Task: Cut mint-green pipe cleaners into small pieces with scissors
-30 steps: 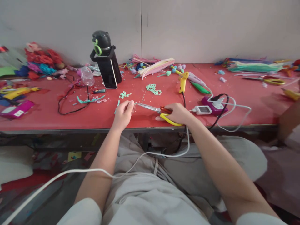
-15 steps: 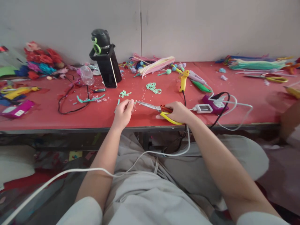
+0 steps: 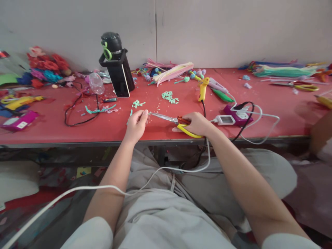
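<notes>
My left hand [image 3: 137, 125] is closed in a pinch on a thin green pipe cleaner [image 3: 131, 112], mostly hidden by the fingers, with a bit showing on the hand's left side. My right hand [image 3: 194, 124] grips scissors [image 3: 166, 118] by their yellow and orange handles. The narrow blades point left, their tips close to the left thumb and fingertips; whether they touch the pipe cleaner is too small to tell. Beyond the hands lie a small heap of cut green pieces [image 3: 138, 103] and a larger heap of green bits [image 3: 170, 97].
A black bottle [image 3: 112, 45] stands behind a phone [image 3: 118, 79]. A yellow glue gun [image 3: 203, 89] and a purple power strip [image 3: 240, 115] with cables are on the right. Pipe cleaner bundles [image 3: 173, 72] lie along the back. A white cable [image 3: 166, 168] crosses my lap.
</notes>
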Available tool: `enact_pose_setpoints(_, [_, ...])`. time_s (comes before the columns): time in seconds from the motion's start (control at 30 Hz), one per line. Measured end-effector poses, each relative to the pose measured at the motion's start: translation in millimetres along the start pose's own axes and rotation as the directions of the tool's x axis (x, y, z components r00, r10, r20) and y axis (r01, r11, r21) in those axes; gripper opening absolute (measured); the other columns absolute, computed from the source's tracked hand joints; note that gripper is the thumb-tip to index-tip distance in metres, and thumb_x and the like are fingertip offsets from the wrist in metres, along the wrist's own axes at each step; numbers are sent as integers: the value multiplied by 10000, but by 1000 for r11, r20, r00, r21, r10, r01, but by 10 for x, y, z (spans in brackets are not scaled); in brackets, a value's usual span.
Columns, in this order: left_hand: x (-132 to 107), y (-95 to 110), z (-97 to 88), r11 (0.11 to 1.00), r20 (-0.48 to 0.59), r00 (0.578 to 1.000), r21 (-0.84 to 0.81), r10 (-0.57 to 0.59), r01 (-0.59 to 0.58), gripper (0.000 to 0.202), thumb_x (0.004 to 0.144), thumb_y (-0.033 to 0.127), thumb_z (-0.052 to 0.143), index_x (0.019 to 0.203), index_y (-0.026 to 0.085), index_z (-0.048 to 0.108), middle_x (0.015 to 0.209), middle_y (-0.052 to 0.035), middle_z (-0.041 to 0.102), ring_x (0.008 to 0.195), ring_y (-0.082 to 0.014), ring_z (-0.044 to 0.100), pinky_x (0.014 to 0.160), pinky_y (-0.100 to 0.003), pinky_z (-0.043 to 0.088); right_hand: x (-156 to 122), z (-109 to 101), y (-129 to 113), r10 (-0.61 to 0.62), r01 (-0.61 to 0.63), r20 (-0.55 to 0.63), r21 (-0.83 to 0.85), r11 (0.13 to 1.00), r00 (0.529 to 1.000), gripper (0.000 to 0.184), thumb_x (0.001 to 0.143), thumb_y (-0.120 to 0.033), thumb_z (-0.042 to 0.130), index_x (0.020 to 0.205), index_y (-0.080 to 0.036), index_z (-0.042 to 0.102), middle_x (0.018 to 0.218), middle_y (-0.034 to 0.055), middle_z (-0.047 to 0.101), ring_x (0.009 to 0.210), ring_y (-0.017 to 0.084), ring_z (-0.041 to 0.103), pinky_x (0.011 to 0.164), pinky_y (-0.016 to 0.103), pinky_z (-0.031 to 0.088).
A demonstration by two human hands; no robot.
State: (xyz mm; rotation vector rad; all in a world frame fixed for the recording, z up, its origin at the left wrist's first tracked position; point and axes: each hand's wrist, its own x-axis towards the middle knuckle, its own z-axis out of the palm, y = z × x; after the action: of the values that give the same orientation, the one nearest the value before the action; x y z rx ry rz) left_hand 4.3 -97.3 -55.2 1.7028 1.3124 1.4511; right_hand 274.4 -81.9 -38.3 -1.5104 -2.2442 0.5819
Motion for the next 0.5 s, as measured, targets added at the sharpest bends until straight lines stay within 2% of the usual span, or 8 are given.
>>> enact_pose_setpoints(0.23, [0,-15,-8,1000,5,1000,7,2,-2,475,980,567,595,671,207,562,580,12,504,549,-126,477,557,-275,381,14,-2,2,7,-7,8,-14,1000,1000,706,637,-871,720,585,-217,460,600,-27,403,603,126,322,573,327,230])
enact_pose_setpoints(0.5, [-15,32,14,999,-11,999,-12,-45,45,437,983,516,598,679,204,573,583,10,514,550,-120,480,542,-256,392,15,17,1,19,-19,-36,-5,1000,999,750,628,-926,668,587,-215,432,605,-30,369,610,119,306,584,324,210])
